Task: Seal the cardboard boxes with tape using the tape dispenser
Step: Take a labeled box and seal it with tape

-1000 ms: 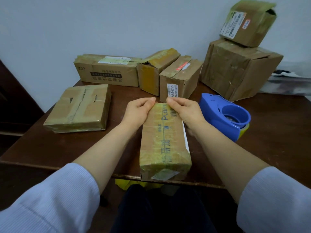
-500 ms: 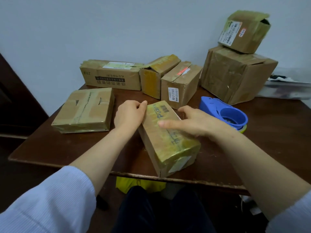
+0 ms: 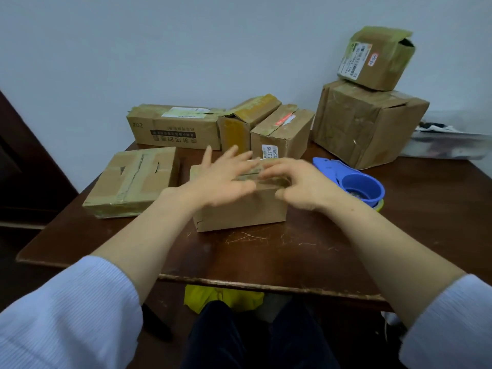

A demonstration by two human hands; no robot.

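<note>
A taped brown cardboard box (image 3: 239,214) lies crosswise in the middle of the dark wooden table (image 3: 266,251), its long plain side facing me. My left hand (image 3: 221,179) hovers over the box's top with fingers spread and straight. My right hand (image 3: 300,182) is over the top right end, fingers loosely bent and blurred by motion, holding nothing that I can see. The blue tape dispenser (image 3: 356,182) lies on the table just right of the box, untouched.
A flat taped box (image 3: 133,182) lies at the left. A long box (image 3: 175,126) and two small boxes (image 3: 247,115) (image 3: 282,131) line the wall. A large box (image 3: 367,123) carries a smaller one (image 3: 375,57) at the back right.
The box was turned from lengthwise to crosswise and moved further onto the table. Both hands have come off its ends and now lie above its top.
</note>
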